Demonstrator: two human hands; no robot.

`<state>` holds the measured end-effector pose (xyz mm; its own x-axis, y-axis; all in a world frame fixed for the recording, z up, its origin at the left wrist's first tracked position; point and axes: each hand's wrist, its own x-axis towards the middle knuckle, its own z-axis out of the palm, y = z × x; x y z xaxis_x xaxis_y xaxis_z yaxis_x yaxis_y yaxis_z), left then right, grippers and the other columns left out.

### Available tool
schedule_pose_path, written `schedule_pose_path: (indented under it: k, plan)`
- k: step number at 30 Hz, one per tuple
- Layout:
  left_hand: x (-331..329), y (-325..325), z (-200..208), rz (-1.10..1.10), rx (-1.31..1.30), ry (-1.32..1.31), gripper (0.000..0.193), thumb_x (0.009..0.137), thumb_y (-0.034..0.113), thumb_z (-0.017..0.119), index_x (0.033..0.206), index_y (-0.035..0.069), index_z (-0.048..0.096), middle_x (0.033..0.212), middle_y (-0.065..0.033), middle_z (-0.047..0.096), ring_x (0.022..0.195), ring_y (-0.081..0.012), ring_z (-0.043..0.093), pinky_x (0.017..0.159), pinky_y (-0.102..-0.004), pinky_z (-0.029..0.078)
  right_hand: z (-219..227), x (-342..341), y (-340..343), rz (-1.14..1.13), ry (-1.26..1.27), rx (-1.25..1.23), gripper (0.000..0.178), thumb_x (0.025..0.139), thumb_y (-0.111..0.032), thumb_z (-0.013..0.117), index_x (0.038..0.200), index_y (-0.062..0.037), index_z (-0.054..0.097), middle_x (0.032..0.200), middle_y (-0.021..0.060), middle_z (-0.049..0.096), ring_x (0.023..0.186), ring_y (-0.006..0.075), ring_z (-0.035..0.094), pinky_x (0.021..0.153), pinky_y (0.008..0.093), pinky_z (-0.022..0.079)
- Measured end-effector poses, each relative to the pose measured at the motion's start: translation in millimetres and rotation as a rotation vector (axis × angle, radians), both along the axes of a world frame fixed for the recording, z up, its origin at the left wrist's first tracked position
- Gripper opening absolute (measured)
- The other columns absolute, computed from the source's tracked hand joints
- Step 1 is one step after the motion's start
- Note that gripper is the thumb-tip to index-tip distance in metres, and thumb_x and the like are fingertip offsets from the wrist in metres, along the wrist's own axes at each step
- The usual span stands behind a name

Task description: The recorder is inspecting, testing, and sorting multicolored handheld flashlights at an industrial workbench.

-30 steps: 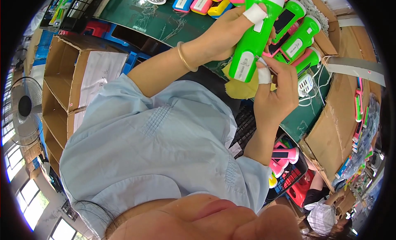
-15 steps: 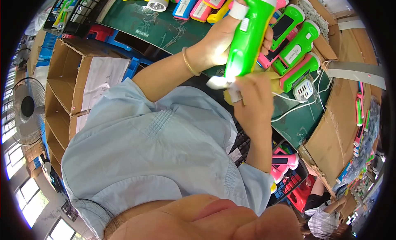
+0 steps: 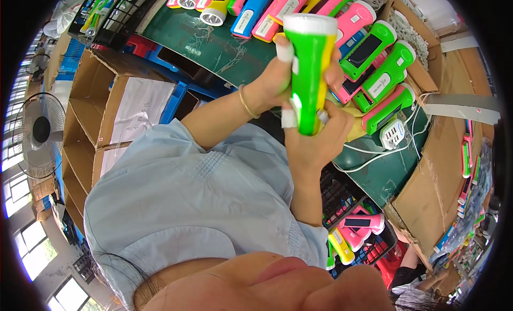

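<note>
A green flashlight (image 3: pixel 305 70) with a white head and a yellow side stands upright between my hands, head end uppermost. Around its upper body my left hand (image 3: pixel 271 78) is closed, with a white wrap on the thumb and a bracelet at the wrist. My right hand (image 3: pixel 315 144) grips the lower end, its thumb, also wrapped in white, pressed on the front. A small bright spot shows low on the flashlight. Behind my right hand lies a yellow cloth-like piece (image 3: pixel 355 126), partly hidden.
Several flashlights (image 3: pixel 379 86) lie on the green table (image 3: pixel 195 49). A white multi-port charger (image 3: pixel 393 133) with cables sits near the right edge. A black basket (image 3: pixel 382 239) below holds more flashlights. Cardboard compartments (image 3: pixel 85 118) stand left, near a fan (image 3: pixel 40 130).
The flashlight has come down and turned more upright. The strong glow at its lower end has shrunk to a small spot. My right hand has shifted left and closed round that end.
</note>
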<state>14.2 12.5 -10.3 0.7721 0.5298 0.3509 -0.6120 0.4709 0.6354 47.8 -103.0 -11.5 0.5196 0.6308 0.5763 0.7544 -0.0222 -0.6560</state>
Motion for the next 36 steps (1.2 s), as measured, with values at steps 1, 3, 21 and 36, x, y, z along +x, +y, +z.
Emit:
schedule_pose_path:
  k: [1, 3, 21, 36]
  plan:
    - [-0.3, -1.2, -3.6, 0.019, 0.151, 0.053, 0.085, 0.069, 0.078, 0.037, 0.109, 0.003, 0.045, 0.074, -0.0047, 0.050, 0.074, -0.0195, 0.050, 0.071, -0.0339, 0.043, -6.1, 1.6, 1.7, -0.027, 0.087, -0.046, 0.056, 0.060, -0.017, 0.078, 0.104, 0.0021, 0.048, 0.086, 0.0133, 0.048, 0.071, 0.0268, 0.050, 0.059, 0.0344, 0.044]
    - [-4.5, -1.2, -4.4, -0.007, 0.111, 0.082, 0.084, 0.072, 0.075, 0.038, 0.112, 0.002, 0.044, 0.078, -0.0068, 0.053, 0.078, -0.0203, 0.053, 0.073, -0.0343, 0.045, -8.6, 4.5, -0.3, -0.001, 0.141, -0.025, 0.050, 0.062, -0.013, 0.076, 0.100, 0.0025, 0.049, 0.084, 0.0114, 0.046, 0.071, 0.0247, 0.049, 0.059, 0.0321, 0.043]
    - [-24.7, 4.5, 1.1, -0.352, -0.209, 0.269, 0.047, 0.087, 0.031, 0.052, 0.120, 0.000, 0.040, 0.094, -0.0080, 0.051, 0.070, -0.0133, 0.053, 0.059, -0.0260, 0.045, -10.9, 39.7, -38.6, 0.234, 0.555, -0.160, 0.013, 0.083, -0.010, 0.057, 0.081, 0.0023, 0.060, 0.067, 0.0062, 0.052, 0.061, 0.0138, 0.048, 0.057, 0.0231, 0.037]
    - [-25.6, -9.1, 19.6, 0.157, 0.825, 0.784, 0.066, 0.069, 0.016, 0.070, 0.122, 0.000, 0.035, 0.103, -0.0087, 0.053, 0.090, -0.0160, 0.053, 0.079, -0.0277, 0.044, 26.9, 60.8, -18.1, 0.311, 0.479, -0.117, 0.014, 0.082, -0.011, 0.059, 0.076, 0.0018, 0.056, 0.062, 0.0032, 0.052, 0.056, 0.0079, 0.045, 0.050, 0.0213, 0.035]
